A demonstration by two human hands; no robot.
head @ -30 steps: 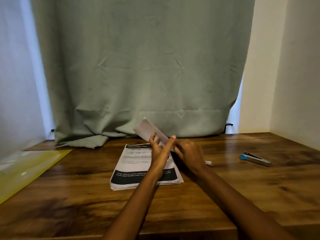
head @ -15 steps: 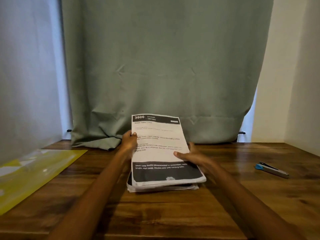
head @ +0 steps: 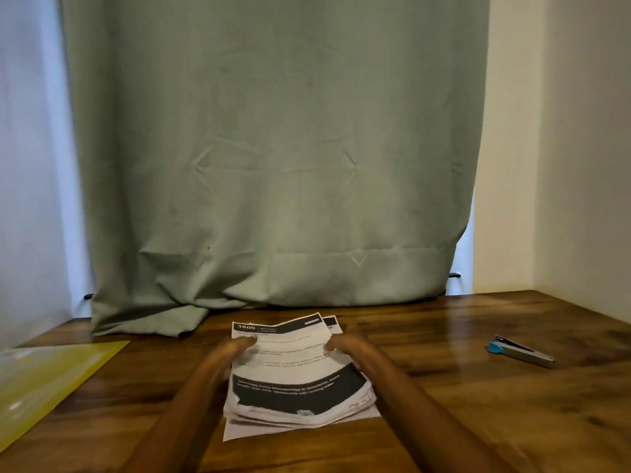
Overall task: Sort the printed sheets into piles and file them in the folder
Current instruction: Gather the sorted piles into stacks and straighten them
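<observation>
Curtain fabric [head: 273, 148], grey-green, is hanging across the far side and pooling where it meets the wooden desk [head: 478, 404]. Lying flat at the near left edge of the desk is the yellow folder [head: 44, 377], well apart from everything else and apparently not yet holding any sheets. At near centre the stack of printed sheets [head: 293, 373] is sitting loosely squared, its lower pages splaying out toward the near edge. The left hand [head: 235, 349] is gripping the stack's left edge and the right hand [head: 345, 346] is gripping its right edge, so the hands are set apart with the paper between them; both are motion-blurred, so exactly how the fingers are curling cannot be told. Far over on the right a small stapler with a blue end [head: 520, 351] is resting untouched.

Judging from this, the work is standing at its opening step: taking hold of the whole stack before any piles exist. The next move is calling for lifting or fanning the pages, reading the headings, and dealing them onto bare desk between stack and folder.
</observation>
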